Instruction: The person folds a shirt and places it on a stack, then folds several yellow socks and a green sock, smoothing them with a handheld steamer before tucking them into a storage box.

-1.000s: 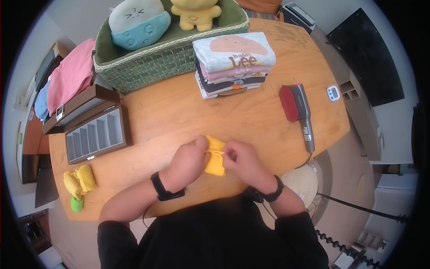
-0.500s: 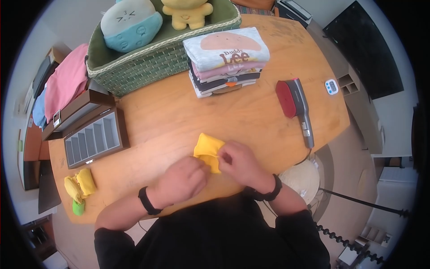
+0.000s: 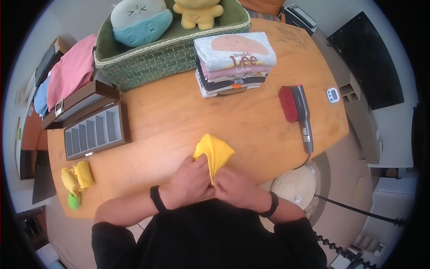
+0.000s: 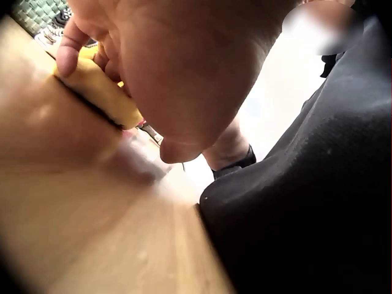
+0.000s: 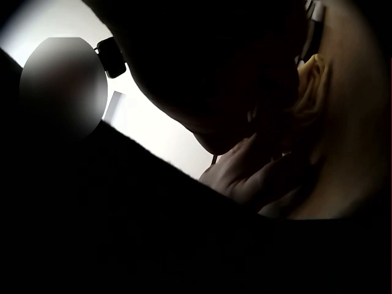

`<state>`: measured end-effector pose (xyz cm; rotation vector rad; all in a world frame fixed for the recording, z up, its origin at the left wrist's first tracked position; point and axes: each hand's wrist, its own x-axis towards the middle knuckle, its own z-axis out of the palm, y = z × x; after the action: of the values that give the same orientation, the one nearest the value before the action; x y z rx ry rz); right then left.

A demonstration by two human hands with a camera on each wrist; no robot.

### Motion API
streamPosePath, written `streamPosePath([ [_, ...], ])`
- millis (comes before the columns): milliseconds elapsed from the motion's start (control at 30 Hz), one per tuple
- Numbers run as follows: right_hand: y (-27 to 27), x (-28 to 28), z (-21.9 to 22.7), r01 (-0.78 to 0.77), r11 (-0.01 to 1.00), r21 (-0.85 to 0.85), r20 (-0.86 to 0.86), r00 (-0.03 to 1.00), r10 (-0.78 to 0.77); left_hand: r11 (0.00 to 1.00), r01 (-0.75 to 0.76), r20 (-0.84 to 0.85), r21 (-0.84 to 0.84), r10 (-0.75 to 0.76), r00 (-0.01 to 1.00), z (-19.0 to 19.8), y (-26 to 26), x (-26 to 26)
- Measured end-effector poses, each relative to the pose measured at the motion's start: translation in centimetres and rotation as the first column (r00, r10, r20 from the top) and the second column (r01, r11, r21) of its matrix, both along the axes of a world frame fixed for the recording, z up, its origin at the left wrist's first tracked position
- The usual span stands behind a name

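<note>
Near the front edge of the table, a bunched yellow sock (image 3: 216, 154) stands up between both hands, its upper part spread to a point. My left hand (image 3: 186, 180) grips its left side, with fingers tucked into the fabric. At the lower end, my right hand (image 3: 235, 187) pinches the sock, knuckles close to the left hand. The left wrist view shows curled fingers against the yellow fabric (image 4: 101, 92), low over the wood. Dark shadow covers most of the right hand in the right wrist view, where a fold of the yellow fabric (image 5: 313, 86) shows past it.
Rolled yellow bundles (image 3: 77, 177) and a green one (image 3: 74, 201) lie at the left edge. Behind them stands an open compartment box (image 3: 96, 134). A green woven basket (image 3: 148, 69) with plush toys, folded shirts (image 3: 235, 54), a grey-red handheld appliance (image 3: 299, 110) and a small timer (image 3: 333, 95) surround the work.
Both hands have drawn nearer to the body and closer together. The left hand let its hold shift and took the sock again; the sock has turned and its upper part has spread out.
</note>
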<state>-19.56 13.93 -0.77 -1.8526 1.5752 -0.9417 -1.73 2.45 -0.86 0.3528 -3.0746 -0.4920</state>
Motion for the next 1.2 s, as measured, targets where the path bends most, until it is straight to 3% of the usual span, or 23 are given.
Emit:
streamPosePath([
  [33,0.1,0.5,0.1,-0.069,0.993,-0.1,-0.066,0.996,0.063,0.999,0.007,0.038,-0.034,-0.005,0.999,-0.3,0.2,-0.1],
  [100,-0.8,-0.7,-0.2,-0.119,0.992,-0.045,-0.068,0.991,0.116,0.996,-0.009,-0.004,-0.089,0.009,1.0,-0.2,0.4,-0.2],
  [167,-1.9,-1.4,0.7,0.051,0.987,0.152,-0.011,0.999,-0.05,0.989,-0.03,-0.045,-0.145,0.024,0.999,0.1,0.5,0.0],
  [233,-2.8,-1.4,0.9,0.073,0.987,0.143,-0.015,0.997,-0.072,0.997,-0.04,-0.076,-0.061,0.036,0.996,0.3,0.5,0.3],
  [367,-4.5,-1.1,1.5,0.11,0.986,0.124,-0.097,0.99,-0.098,0.994,-0.037,-0.167,-0.107,0.019,0.986,1.0,-0.3,1.1],
  [467,-5.7,-0.5,2.7,0.164,0.985,0.06,-0.171,0.973,-0.152,0.998,0.059,-0.041,-0.012,-0.06,0.997,1.1,-0.6,1.9],
  [533,-6.2,-0.3,2.3,0.137,0.99,0.031,-0.164,0.978,-0.131,0.993,0.051,-0.218,-0.106,-0.073,0.973,0.5,-0.5,2.5],
  [633,-7.0,-0.5,1.5,0.102,0.994,0.027,-0.208,0.974,-0.094,0.974,-0.001,-0.221,-0.228,-0.05,0.974,0.3,-0.2,2.7],
  [833,-7.5,0.1,1.3,0.084,0.994,0.068,-0.337,0.94,-0.056,0.999,0.035,-0.121,0.004,-0.035,0.992,0.8,-0.8,2.8],
  [1000,-7.2,0.9,1.9,0.162,0.986,0.029,-0.409,0.902,-0.136,0.996,0.047,-0.101,-0.075,-0.054,0.993,0.2,-0.7,3.1],
  [1200,-8.7,0.2,1.2,0.029,0.997,0.073,-0.448,0.894,0.007,0.993,0.019,-0.139,-0.12,-0.035,0.99,0.1,-0.5,3.0],
])
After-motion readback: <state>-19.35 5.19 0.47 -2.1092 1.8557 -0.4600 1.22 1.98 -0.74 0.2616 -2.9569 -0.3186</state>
